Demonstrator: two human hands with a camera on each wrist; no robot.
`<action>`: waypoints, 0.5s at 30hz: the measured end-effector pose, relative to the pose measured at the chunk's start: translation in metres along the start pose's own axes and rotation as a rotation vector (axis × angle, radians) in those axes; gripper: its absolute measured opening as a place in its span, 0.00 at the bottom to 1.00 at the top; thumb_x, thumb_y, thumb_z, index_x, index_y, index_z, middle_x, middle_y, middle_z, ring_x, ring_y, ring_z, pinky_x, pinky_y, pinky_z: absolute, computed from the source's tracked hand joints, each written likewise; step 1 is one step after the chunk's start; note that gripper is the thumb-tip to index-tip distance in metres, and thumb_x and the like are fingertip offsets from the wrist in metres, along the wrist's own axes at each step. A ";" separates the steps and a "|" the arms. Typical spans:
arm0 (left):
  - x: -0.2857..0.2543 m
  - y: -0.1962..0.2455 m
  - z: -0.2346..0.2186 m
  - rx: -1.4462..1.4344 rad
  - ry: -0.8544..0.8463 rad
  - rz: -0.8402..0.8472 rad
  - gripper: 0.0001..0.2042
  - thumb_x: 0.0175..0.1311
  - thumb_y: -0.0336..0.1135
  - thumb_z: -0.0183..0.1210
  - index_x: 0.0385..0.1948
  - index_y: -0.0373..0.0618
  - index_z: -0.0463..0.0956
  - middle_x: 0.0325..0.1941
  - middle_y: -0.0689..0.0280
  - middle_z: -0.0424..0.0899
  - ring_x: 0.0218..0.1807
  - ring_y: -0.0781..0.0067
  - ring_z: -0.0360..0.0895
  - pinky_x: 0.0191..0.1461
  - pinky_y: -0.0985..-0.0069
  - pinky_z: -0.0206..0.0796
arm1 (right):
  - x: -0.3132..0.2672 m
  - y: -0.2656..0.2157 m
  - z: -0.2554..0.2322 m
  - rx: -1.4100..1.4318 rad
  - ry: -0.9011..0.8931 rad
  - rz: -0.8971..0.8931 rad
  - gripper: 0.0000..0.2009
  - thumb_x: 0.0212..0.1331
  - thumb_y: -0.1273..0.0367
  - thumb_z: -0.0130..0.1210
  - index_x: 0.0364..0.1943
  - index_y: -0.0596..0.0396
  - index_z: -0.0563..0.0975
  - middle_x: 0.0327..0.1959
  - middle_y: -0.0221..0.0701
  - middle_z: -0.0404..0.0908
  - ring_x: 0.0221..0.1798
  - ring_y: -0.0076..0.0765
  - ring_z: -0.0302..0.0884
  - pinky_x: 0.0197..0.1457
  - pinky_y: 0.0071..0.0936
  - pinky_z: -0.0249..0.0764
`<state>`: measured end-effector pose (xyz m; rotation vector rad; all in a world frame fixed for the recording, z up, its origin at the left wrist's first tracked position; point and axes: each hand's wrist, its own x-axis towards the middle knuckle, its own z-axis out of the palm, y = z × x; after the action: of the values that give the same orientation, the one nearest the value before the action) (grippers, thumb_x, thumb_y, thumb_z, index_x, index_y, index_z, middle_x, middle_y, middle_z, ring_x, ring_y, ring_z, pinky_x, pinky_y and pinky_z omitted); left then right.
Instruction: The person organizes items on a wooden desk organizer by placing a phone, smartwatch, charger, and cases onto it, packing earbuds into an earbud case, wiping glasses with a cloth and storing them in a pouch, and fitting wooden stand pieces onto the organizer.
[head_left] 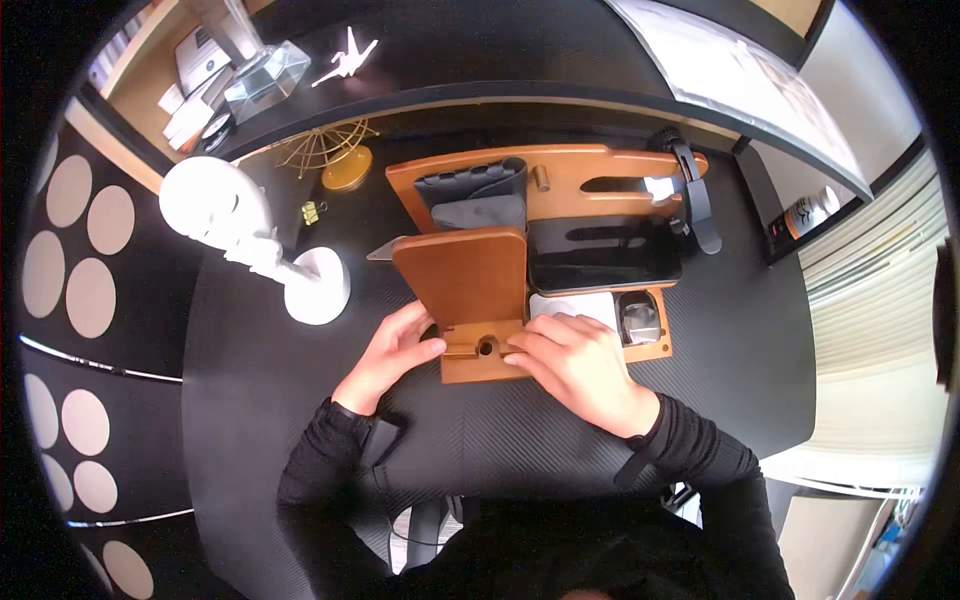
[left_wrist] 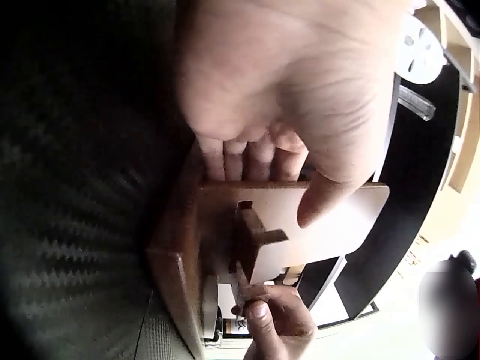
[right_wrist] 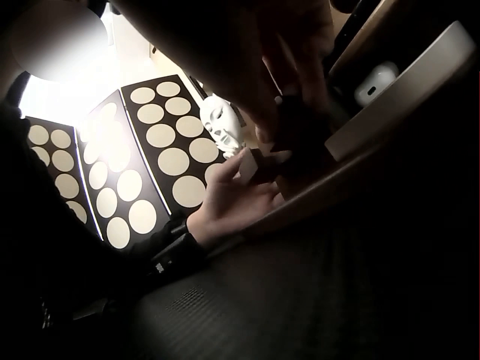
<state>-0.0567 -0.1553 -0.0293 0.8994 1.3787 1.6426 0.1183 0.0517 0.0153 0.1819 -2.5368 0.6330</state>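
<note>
A brown wooden docking stand (head_left: 465, 275) is on the black desk, its tall panel upright above a front ledge with a round hole. My left hand (head_left: 388, 357) holds its left side; in the left wrist view the thumb lies over the panel's front (left_wrist: 341, 217) and the other fingers reach behind. From the right, my right hand (head_left: 580, 360) pinches the ledge end between thumb and fingers, also visible in the left wrist view. Beneath that hand, a white earbud case (head_left: 590, 306) is partly covered. A square watch (head_left: 640, 318) sits to its right.
Behind the panel, the stand carries a black phone (head_left: 605, 255), a dark folded case (head_left: 480, 190) and a black strap (head_left: 697, 195). A white figurine (head_left: 318, 285), a yellow clip (head_left: 313, 213) and a gold wire ornament (head_left: 347, 168) stand left. A black shelf (head_left: 480, 60) spans the back.
</note>
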 end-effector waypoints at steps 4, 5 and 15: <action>0.002 -0.009 -0.001 0.078 -0.026 0.073 0.35 0.54 0.22 0.69 0.67 0.36 0.64 0.68 0.61 0.71 0.72 0.67 0.63 0.77 0.65 0.50 | 0.004 -0.004 0.005 -0.042 -0.053 0.018 0.07 0.54 0.68 0.65 0.34 0.55 0.82 0.31 0.29 0.77 0.33 0.37 0.81 0.36 0.31 0.77; 0.003 -0.011 -0.001 0.078 -0.029 0.070 0.35 0.54 0.22 0.69 0.67 0.36 0.64 0.68 0.61 0.71 0.72 0.67 0.63 0.77 0.65 0.50 | 0.004 -0.001 0.009 -0.038 -0.041 -0.006 0.07 0.53 0.68 0.64 0.33 0.55 0.80 0.30 0.29 0.75 0.32 0.36 0.79 0.36 0.32 0.76; 0.004 -0.013 0.003 0.178 0.039 0.086 0.35 0.52 0.20 0.71 0.65 0.37 0.67 0.70 0.60 0.70 0.73 0.65 0.63 0.77 0.65 0.50 | -0.016 -0.011 -0.068 0.046 -0.289 -0.087 0.19 0.58 0.64 0.65 0.53 0.51 0.78 0.50 0.37 0.78 0.61 0.41 0.79 0.59 0.36 0.79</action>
<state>-0.0545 -0.1494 -0.0412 1.0468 1.5507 1.6279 0.1651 0.0740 0.0637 0.4252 -2.7721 0.6733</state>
